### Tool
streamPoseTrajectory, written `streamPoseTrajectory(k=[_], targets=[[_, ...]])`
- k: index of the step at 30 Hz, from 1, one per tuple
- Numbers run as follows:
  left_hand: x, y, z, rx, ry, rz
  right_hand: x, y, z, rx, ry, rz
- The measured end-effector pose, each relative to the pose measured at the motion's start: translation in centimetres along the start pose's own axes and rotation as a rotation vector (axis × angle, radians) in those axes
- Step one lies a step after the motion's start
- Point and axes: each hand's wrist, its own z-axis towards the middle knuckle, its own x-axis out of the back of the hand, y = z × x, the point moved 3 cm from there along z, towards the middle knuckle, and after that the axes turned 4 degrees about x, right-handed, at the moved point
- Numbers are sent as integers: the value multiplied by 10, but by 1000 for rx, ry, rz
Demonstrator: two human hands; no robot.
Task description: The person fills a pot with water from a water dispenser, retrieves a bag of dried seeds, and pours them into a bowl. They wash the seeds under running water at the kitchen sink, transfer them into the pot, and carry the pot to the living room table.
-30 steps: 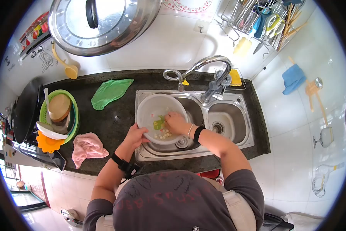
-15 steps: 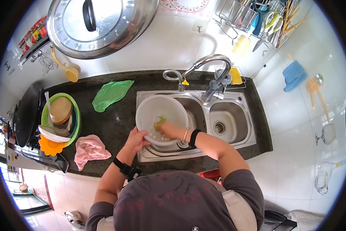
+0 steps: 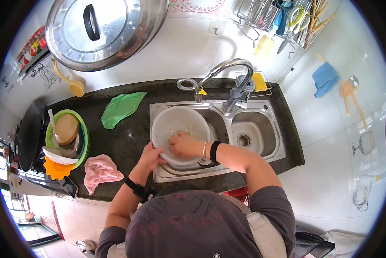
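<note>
A translucent white bowl [image 3: 163, 118] sits tilted over the left basin of the steel sink [image 3: 216, 170]. My left hand [image 3: 151, 157] grips its lower left rim, the thumb over the edge. Inside the bowl is my right hand [image 3: 185, 145], fingers curled down near the bottom; what they hold, if anything, is hidden. Small pale yellow-green bits [image 3: 192, 132] lie in the bowl beyond my knuckles. A small red mark shows on the bowl to the left of that hand.
A curved faucet [image 3: 234, 101] stands behind the sink. Left on the dark counter lie a green cloth [image 3: 123, 109] and a pink cloth [image 3: 100, 172], beside a green basket [image 3: 84, 129] of stacked dishes. A large steel lid [image 3: 120, 38] hangs on the wall.
My right hand has shifted left and slightly up inside the bowl. The bright green piece seen by its fingers before is now out of sight. My left hand still holds the rim.
</note>
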Motion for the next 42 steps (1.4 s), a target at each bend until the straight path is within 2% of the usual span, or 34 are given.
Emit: streamPoseTrajectory(k=[1, 3, 5, 7, 9, 13, 15, 16, 18, 19, 21, 22, 24, 25, 27, 28, 29, 31, 35, 37, 38, 40, 41, 42], targets=[[0, 0, -5, -4, 17, 26, 3, 10, -3, -3, 2, 6], [-2, 6, -11, -13, -4, 30, 23, 44, -12, -298, 176, -138], [-2, 7, -9, -42, -17, 29, 19, 35, -19, -322, 201, -123], [2, 3, -3, -46, 8, -115, 12, 23, -23, -354, 239, -104], [2, 7, -4, -57, 15, -98, -2, 18, -27, -333, 101, 159], [2, 7, -5, -54, 20, -39, -22, 33, -33, -368, 79, -11], [5, 3, -2, -48, 18, -46, -26, 25, -30, -335, -23, 468], [6, 2, -1, -36, 16, -56, -23, 28, -28, -337, -16, 467], [6, 4, -3, -23, 1, -55, 10, 33, -22, -417, 207, 266], [4, 4, -5, -9, -12, -61, 11, 39, -18, -424, 209, 269], [0, 5, -8, -8, -25, -50, 28, 46, -8, -457, 551, 2], [-2, 7, -8, -14, -35, -40, 29, 41, -4, -460, 555, 1], [1, 6, -1, -28, -35, -21, 37, 10, 7, -139, 278, 133], [4, 5, 2, -41, -31, -7, 32, 8, 6, -136, 281, 129], [2, 9, -3, -47, -7, 28, 15, 1, 6, -45, -176, 199], [2, 9, -7, -41, 15, 58, 14, 12, 1, -183, -261, 124], [3, 9, -9, -33, 18, 57, 17, 24, -2, -182, -264, 132], [0, 10, -10, -66, -9, 55, 33, 52, -10, -215, 317, -39], [-5, 14, -8, -62, 4, -9, 6, 52, -14, -333, 318, -8], [0, 11, -7, -81, 17, 24, 0, 39, -17, -352, 119, 124], [0, 14, -8, -80, 20, 24, 3, 39, -14, -350, 119, 127], [-4, 16, -12, -70, 12, 52, 12, 38, -13, -410, 439, 430], [-5, 13, -12, -62, 7, 56, 18, 28, -10, -419, 440, 433], [-6, 13, -9, -57, 2, 62, 31, 11, -2, -257, 522, 369]])
